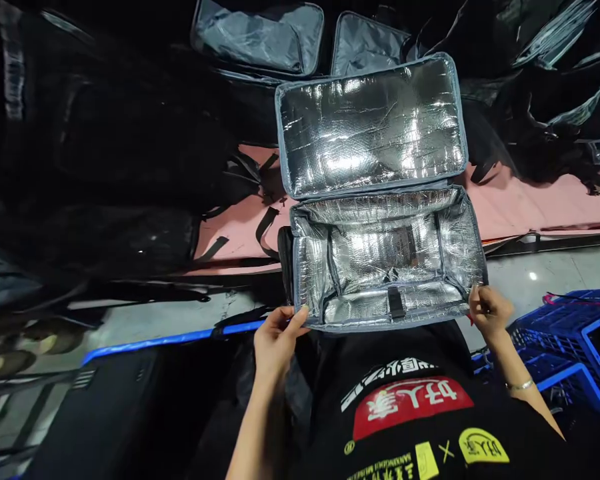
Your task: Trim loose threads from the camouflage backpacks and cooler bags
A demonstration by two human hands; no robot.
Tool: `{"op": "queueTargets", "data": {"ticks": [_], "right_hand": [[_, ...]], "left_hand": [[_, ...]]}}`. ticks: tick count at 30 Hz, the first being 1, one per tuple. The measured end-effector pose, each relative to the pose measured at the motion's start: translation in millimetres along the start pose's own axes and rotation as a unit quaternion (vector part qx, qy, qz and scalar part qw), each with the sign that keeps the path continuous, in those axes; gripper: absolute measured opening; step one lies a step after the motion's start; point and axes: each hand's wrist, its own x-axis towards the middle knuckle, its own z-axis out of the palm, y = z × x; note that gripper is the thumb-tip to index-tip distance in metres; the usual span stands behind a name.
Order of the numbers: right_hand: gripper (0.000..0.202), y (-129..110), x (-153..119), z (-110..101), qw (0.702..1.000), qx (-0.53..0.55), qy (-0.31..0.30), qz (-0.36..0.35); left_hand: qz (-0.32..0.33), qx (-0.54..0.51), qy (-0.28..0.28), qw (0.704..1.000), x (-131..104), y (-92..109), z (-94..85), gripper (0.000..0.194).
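An insulated cooler bag [386, 250] with a silver foil lining and grey-blue piping is held in front of my body. Its lid [373, 130] is folded back, showing more foil, and a short black strap [396, 302] lies on the inside of the near wall. My left hand [277, 337] pinches the near left corner of the rim, thumb over the edge. At the near right corner, my right hand [490, 312] grips the rim with curled fingers. The outer sides of the bag are mostly hidden.
Pink sheeting [545, 203] with black straps on it lies beyond the bag. Grey bags [260, 40] and a large black bag or pile [130, 147] are farther back and left. Blue plastic crates [565, 333] stand at the right; a blue rim [175, 340] runs at the left.
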Motion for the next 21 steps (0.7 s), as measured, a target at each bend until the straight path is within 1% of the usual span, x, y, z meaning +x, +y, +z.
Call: {"op": "queueTargets", "data": {"ticks": [2, 4, 8, 9, 10, 11, 12, 13, 14, 15, 17, 19, 21], "right_hand": [[0.036, 0.5, 0.1, -3.4, 1.000, 0.008, -0.014, -0.006], [0.033, -1.7, 0.0, -5.4, 0.999, 0.035, -0.037, -0.018], [0.030, -9.5, 1.0, -7.5, 0.994, 0.065, -0.080, -0.030], [0.030, -11.4, 1.5, -7.8, 0.994, 0.065, -0.086, -0.030], [0.030, -13.2, 1.9, -7.8, 0.993, 0.067, -0.091, -0.029], [0.031, -14.7, 2.3, -7.7, 0.993, 0.072, -0.094, -0.025], [0.032, -15.8, 2.5, -7.3, 0.992, 0.079, -0.094, -0.021], [0.032, -16.7, 2.3, -6.8, 0.992, 0.087, -0.093, -0.015], [0.032, -17.4, 1.8, -6.1, 0.991, 0.098, -0.093, -0.006], [0.033, -17.8, 0.8, -5.4, 0.989, 0.112, -0.092, 0.007], [0.035, -18.6, -2.3, -3.7, 0.982, 0.160, -0.086, 0.061], [0.037, -19.6, -6.2, -2.2, 0.960, 0.226, -0.064, 0.150], [0.038, -20.9, -9.6, -0.9, 0.929, 0.287, -0.036, 0.232]], "left_hand": [[-0.021, -0.023, -0.015, 0.999, -0.5, 3.4, -3.7, 0.039], [-0.019, -0.020, -0.026, 0.999, 0.3, 4.3, -5.3, 0.040], [0.004, 0.039, -0.052, 0.998, 2.9, 2.2, -6.4, 0.040], [0.011, 0.061, -0.049, 0.997, 2.3, 3.0, -5.3, 0.040], [0.028, 0.085, -0.029, 0.996, 1.0, 5.0, -2.9, 0.039], [0.057, 0.113, 0.007, 0.992, -1.0, 8.2, 1.1, 0.038], [0.099, 0.141, 0.053, 0.984, -3.5, 12.4, 6.7, 0.038], [0.152, 0.167, 0.097, 0.969, -6.1, 17.4, 13.9, 0.036], [0.210, 0.194, 0.126, 0.950, -8.6, 22.7, 22.4, 0.034], [0.266, 0.221, 0.131, 0.929, -10.7, 27.9, 31.6, 0.032], [0.358, 0.275, 0.092, 0.888, -13.4, 36.2, 49.8, 0.026], [0.416, 0.313, 0.066, 0.851, -15.1, 40.6, 64.0, 0.021], [0.448, 0.322, 0.080, 0.830, -17.2, 41.4, 72.4, 0.021]]}}
